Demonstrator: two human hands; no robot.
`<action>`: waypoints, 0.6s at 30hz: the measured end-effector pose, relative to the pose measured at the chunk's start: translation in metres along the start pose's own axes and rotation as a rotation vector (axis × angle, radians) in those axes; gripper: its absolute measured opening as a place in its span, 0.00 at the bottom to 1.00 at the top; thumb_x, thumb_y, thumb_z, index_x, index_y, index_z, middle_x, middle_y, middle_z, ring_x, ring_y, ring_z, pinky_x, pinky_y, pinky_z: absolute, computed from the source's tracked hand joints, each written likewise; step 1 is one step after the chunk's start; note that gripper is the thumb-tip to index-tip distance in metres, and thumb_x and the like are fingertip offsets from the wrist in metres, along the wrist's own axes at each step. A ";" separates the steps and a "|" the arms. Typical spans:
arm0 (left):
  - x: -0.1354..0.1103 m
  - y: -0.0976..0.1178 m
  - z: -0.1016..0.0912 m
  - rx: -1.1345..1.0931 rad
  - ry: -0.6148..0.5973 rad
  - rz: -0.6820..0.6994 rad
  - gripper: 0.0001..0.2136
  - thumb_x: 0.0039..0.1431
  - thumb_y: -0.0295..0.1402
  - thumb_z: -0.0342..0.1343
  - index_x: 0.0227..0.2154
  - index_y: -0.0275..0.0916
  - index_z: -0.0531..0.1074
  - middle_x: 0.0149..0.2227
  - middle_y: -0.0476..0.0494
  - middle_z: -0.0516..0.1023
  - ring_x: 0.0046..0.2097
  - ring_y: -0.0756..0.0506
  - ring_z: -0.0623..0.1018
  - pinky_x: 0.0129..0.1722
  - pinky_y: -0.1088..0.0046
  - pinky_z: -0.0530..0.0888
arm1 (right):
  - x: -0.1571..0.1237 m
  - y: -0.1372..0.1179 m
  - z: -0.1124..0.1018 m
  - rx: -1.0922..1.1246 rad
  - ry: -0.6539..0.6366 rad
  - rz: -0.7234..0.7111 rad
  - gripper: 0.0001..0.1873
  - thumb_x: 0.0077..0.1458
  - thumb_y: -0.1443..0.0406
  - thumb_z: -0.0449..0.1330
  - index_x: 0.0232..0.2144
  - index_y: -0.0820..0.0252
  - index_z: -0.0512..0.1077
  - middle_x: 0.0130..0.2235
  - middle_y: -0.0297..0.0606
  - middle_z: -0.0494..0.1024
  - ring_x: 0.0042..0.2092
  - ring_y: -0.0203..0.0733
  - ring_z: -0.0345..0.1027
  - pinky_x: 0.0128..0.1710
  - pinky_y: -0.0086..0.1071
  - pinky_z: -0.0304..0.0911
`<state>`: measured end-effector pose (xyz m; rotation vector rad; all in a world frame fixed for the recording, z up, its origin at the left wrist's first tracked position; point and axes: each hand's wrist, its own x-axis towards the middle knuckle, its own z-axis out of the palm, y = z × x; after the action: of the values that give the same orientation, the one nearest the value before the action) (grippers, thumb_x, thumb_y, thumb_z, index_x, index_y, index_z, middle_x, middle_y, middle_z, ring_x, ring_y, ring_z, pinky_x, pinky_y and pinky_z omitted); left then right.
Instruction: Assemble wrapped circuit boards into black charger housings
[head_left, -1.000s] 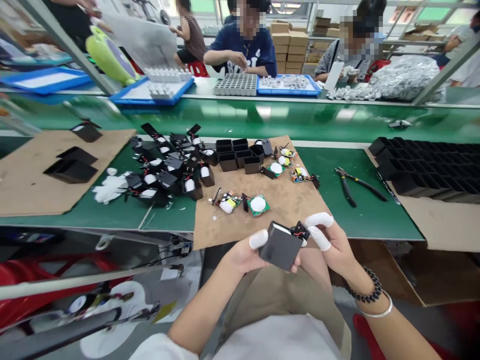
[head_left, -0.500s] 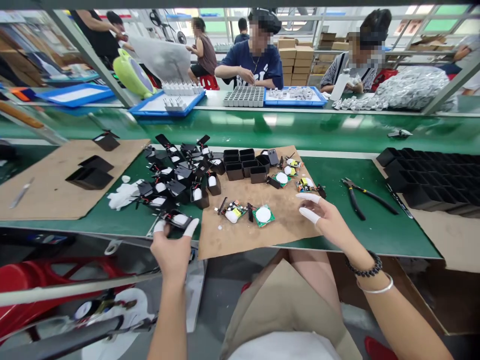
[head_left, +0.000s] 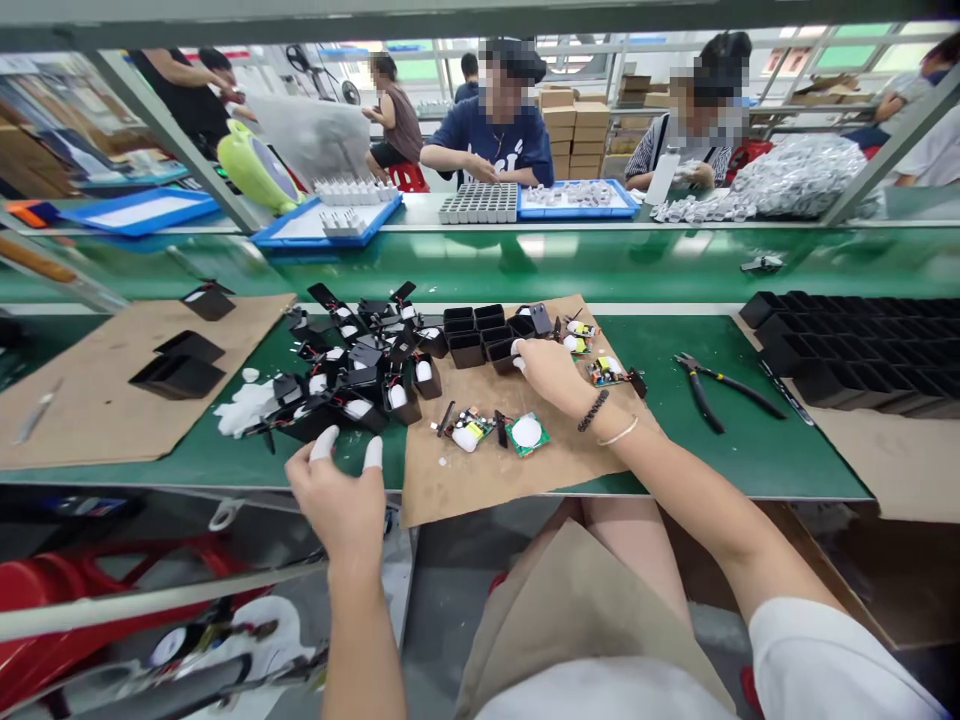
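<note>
My left hand (head_left: 339, 495), with white finger cots, is at the table's front edge, thumb and fingers apart and nothing between them. It is just below a heap of black housings (head_left: 352, 365) with white-coated parts and wires inside. My right hand (head_left: 555, 372) reaches over the cardboard, fingertips closed at the rim of an open black box (head_left: 500, 357) in a small group of boxes; the hand partly covers it. Below lie a circuit board with a yellow component (head_left: 469, 428) and a green board with a white disc (head_left: 527, 432).
Black-handled cutters (head_left: 709, 390) and a thin pen-like tool (head_left: 784, 392) lie on the right, beside rows of black boxes (head_left: 847, 350). A white cloth (head_left: 244, 408) is left of the heap. Across the green belt (head_left: 540, 260), other people sit at work behind blue trays (head_left: 577, 210).
My left hand has let go of a black housing, which now lies at the heap's near edge. My right hand has moved left and away from me to the group of open black boxes.
</note>
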<state>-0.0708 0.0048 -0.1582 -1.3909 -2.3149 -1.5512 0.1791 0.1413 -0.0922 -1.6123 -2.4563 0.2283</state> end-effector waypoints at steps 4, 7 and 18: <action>-0.036 0.038 -0.007 -0.196 -0.094 0.144 0.30 0.58 0.42 0.67 0.62 0.40 0.70 0.62 0.32 0.71 0.66 0.32 0.70 0.69 0.48 0.66 | -0.049 -0.016 -0.006 0.222 0.010 -0.121 0.08 0.68 0.66 0.58 0.44 0.58 0.78 0.43 0.43 0.85 0.44 0.48 0.78 0.43 0.34 0.64; -0.056 0.054 0.006 -0.482 -0.467 0.034 0.33 0.58 0.43 0.67 0.65 0.43 0.67 0.63 0.35 0.74 0.63 0.35 0.76 0.65 0.54 0.73 | -0.090 -0.020 -0.009 0.615 -0.018 -0.255 0.04 0.65 0.66 0.62 0.39 0.56 0.78 0.35 0.35 0.83 0.34 0.40 0.74 0.37 0.31 0.64; -0.116 0.096 0.049 -0.663 -0.878 -0.005 0.17 0.60 0.34 0.63 0.52 0.41 0.74 0.53 0.38 0.82 0.56 0.38 0.82 0.60 0.56 0.76 | -0.076 0.068 0.003 -0.063 0.109 0.597 0.37 0.65 0.50 0.62 0.64 0.73 0.64 0.48 0.68 0.79 0.51 0.65 0.76 0.47 0.45 0.69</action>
<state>0.0846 -0.0237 -0.1667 -2.6679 -2.1823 -2.1337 0.2679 0.0980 -0.1171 -2.2807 -1.8599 0.1400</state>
